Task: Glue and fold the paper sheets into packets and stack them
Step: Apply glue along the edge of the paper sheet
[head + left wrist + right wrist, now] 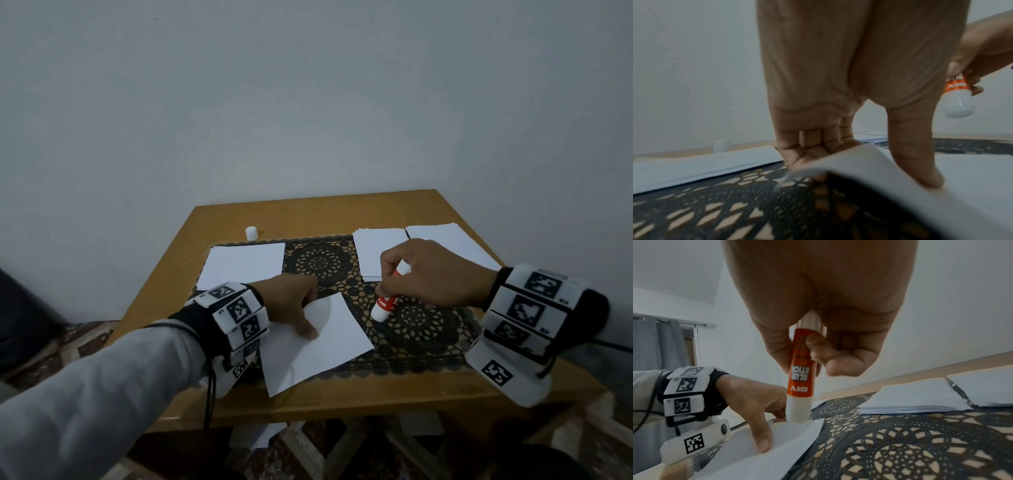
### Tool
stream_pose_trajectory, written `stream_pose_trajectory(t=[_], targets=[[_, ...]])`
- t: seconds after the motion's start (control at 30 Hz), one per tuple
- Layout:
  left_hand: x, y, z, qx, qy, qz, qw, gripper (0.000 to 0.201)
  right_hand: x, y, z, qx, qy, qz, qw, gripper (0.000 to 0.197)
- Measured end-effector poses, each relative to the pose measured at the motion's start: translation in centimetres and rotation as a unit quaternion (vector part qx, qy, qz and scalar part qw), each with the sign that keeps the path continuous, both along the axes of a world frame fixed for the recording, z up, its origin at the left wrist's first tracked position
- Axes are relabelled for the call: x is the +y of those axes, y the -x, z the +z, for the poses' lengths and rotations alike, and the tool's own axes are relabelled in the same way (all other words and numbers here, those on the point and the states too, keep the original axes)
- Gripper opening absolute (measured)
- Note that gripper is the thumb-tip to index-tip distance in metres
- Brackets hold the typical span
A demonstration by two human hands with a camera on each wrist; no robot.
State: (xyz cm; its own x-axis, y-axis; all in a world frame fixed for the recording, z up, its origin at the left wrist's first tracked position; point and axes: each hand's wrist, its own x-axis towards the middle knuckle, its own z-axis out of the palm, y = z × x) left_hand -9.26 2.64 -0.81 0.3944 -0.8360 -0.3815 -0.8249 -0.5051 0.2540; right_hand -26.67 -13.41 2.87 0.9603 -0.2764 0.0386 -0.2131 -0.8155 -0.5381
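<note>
A white paper sheet (pixel 329 349) lies skewed on the black lace mat (pixel 421 325) near the table's front. My left hand (pixel 308 315) pinches its far left corner. The thumb (pixel 920 162) presses on top while the fingers reach under the raised, curled edge (pixel 849 159). My right hand (pixel 394 284) grips an orange and white glue stick (pixel 385 303), tilted with its white end down. That end hovers just right of the sheet's far edge, close above the corner (pixel 797 426) in the right wrist view. The stick's upper end is hidden in the fist (pixel 818 345).
A white cap (pixel 251 233) stands at the table's back left. One paper stack (pixel 245 263) lies at the mat's left. Two more stacks (pixel 380 253) (pixel 452 246) sit at the back right, behind my right hand. Loose sheets (pixel 260 435) lie on the floor under the table's front edge.
</note>
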Motion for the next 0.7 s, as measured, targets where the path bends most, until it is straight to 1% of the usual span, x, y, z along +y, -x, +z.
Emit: stream_pose_trajectory(t=[0.13,0.17,0.2,0.27,0.3,0.33,0.37,0.43,0.47,0.5,0.6,0.63,0.7], targets=[[0.0,-0.3,0.3,-0.002,0.027,-0.020,0.999,0.039,-0.5,0.3,0.0,0.002,0.005,-0.009,1.000,0.021],[0.1,-0.4,0.3,0.010,0.039,-0.016,0.999,0.040,-0.7,0.3,0.0,0.003,0.004,-0.011,1.000,0.020],[0.2,-0.5,0.4,0.035,0.060,-0.008,0.998,0.045,-0.8,0.2,0.0,0.003,0.003,-0.014,1.000,0.021],[0.5,-0.6,0.7,0.079,0.124,0.000,0.989,0.067,-0.9,0.0,0.2,-0.002,0.003,-0.019,1.000,0.022],[0.5,-0.7,0.8,0.075,0.162,-0.002,0.984,0.073,-0.8,-0.2,0.3,-0.005,0.005,-0.021,1.000,0.022],[0.5,-0.9,0.9,0.062,0.202,-0.001,0.977,0.070,-0.7,-0.4,0.4,-0.009,0.008,-0.023,1.000,0.021],[0.4,-1.2,1.0,0.047,0.235,0.014,0.971,0.061,-0.7,-0.7,0.4,-0.013,0.011,-0.024,1.000,0.021],[0.4,-1.7,0.9,0.026,0.256,0.071,0.964,0.041,-0.6,-1.2,0.5,-0.017,0.020,-0.024,0.999,0.021],[0.4,-2.0,0.7,0.016,0.242,0.098,0.965,0.035,-0.5,-1.6,0.5,-0.015,0.031,-0.023,0.999,0.021],[0.6,-2.2,0.4,0.007,0.209,0.116,0.971,0.034,-0.4,-2.0,0.5,-0.012,0.047,-0.024,0.999,0.021],[1.2,-2.3,-0.4,-0.019,0.064,0.115,0.991,0.052,-0.4,-3.5,0.3,-0.008,0.077,-0.027,0.997,0.019],[1.3,-2.1,-0.6,-0.021,0.029,0.113,0.993,0.058,-0.4,-4.1,0.2,-0.012,0.077,-0.030,0.997,0.019],[1.5,-1.9,-0.8,-0.009,0.001,0.120,0.993,0.065,-0.3,-5.4,0.1,-0.025,0.077,-0.032,0.996,0.019]])
